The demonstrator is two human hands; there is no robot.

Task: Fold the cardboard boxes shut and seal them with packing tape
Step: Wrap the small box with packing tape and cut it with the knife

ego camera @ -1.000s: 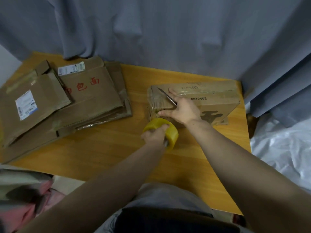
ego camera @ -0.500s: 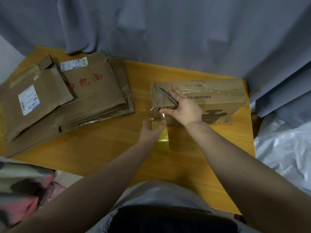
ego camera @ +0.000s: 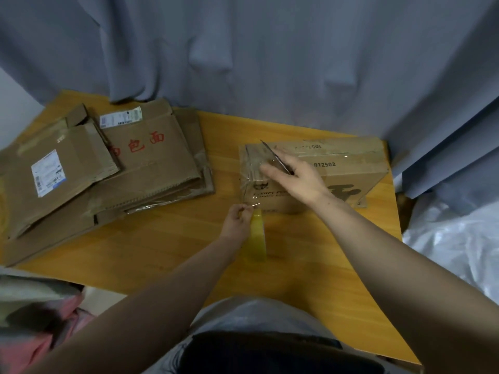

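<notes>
A: How should this strip be finished?

B: The closed box (ego camera: 351, 168) sits on the table (ego camera: 167, 238). The left hand (ego camera: 237, 220) pinches the tape (ego camera: 253, 207) just off the box's near face, with the roll (ego camera: 258, 236) beside it. Keep it taut. The right hand (ego camera: 299, 179) lies on the box's left end with a blade (ego camera: 275, 157), possibly scissors, nipped between its fingers. Cut close, then smooth down.

A: Anything changed?

B: A second ago the left hand gripped the roll itself.

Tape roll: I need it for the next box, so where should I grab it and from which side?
Probably from above, pinching the tape roll across its two flat faces: it appears to stand on edge with the faces pointing left and right. The left hand beside it pinches its loose end.
</notes>
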